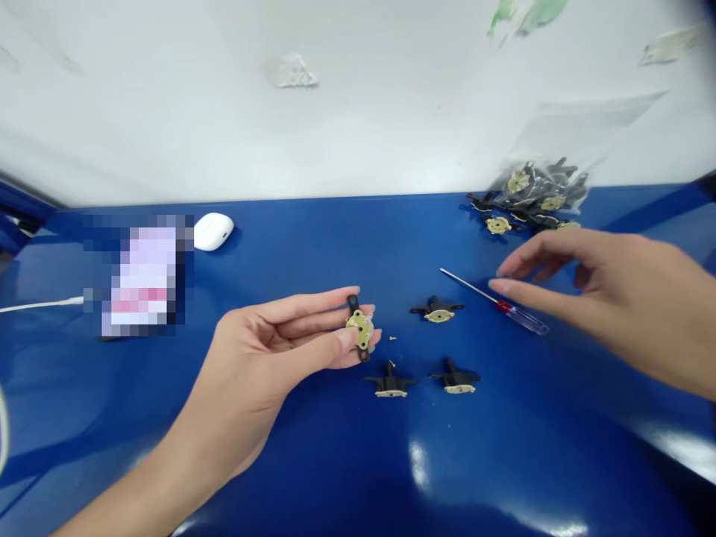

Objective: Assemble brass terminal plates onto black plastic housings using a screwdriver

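Observation:
My left hand is closed on a small black plastic part with a brass-coloured plate, pinched between thumb and fingers with the plate facing up. My right hand has thumb and fingers apart, just above and beside a screwdriver with a clear and red handle. No object shows between those fingers. Three similar black parts lie on the table: one near the screwdriver, one at lower right and one at lower left. A tiny screw lies beside my left fingertips, and another is by the lower-left part.
A clear plastic bag with several black and brass parts rests against the white wall, more parts loose before it. On the left of the blue table are a blurred-out phone, its white cable and a white earbud case.

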`<state>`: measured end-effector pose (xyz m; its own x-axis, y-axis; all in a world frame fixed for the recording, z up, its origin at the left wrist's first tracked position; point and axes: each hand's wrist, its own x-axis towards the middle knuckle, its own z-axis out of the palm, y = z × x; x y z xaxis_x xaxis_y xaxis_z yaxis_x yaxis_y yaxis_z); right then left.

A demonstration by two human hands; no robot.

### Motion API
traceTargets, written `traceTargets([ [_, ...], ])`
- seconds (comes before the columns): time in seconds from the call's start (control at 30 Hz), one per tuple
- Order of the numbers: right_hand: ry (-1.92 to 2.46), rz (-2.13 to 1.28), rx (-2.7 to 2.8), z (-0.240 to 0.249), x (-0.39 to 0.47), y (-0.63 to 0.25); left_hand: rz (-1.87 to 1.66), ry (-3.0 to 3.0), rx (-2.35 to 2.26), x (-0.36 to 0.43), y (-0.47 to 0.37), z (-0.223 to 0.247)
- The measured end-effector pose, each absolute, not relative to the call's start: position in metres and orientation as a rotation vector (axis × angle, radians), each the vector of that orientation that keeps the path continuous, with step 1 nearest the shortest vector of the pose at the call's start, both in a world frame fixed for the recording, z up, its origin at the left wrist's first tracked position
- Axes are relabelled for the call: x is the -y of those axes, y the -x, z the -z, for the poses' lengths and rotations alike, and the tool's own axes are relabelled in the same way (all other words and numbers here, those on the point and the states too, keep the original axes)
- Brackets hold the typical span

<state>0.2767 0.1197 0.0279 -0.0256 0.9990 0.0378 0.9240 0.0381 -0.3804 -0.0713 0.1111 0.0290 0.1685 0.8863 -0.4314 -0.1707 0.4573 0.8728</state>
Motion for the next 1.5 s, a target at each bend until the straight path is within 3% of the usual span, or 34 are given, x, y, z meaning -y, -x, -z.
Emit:
traceTargets([
  [0.2, 2.007, -0.512, 2.051, -0.017, -0.122, -0.29, -0.916, -0.797, -1.23, -0.114, 0.069, -0.032],
  [0.37, 1.71, -0.513, 1.831, -0.034, -0.112, -0.261, -0.935, -0.79, -1.233, -0.117, 0.071, -0.029],
  [0.73, 1.517, -1.111, 1.539, -0.042, -0.099, -0.217, -0.97, -0.781, -1.27, -0.118, 0.071, -0.026],
  [1.3, 1.557, -0.727, 1.59, -0.04, -0.092, -0.217, -0.899, -0.782, -1.238, -0.115, 0.065, -0.03],
  [1.5, 1.468, -0.786, 1.514, -0.039, -0.085, -0.208, -0.878, -0.822, -1.155, -0.11, 0.065, -0.029],
])
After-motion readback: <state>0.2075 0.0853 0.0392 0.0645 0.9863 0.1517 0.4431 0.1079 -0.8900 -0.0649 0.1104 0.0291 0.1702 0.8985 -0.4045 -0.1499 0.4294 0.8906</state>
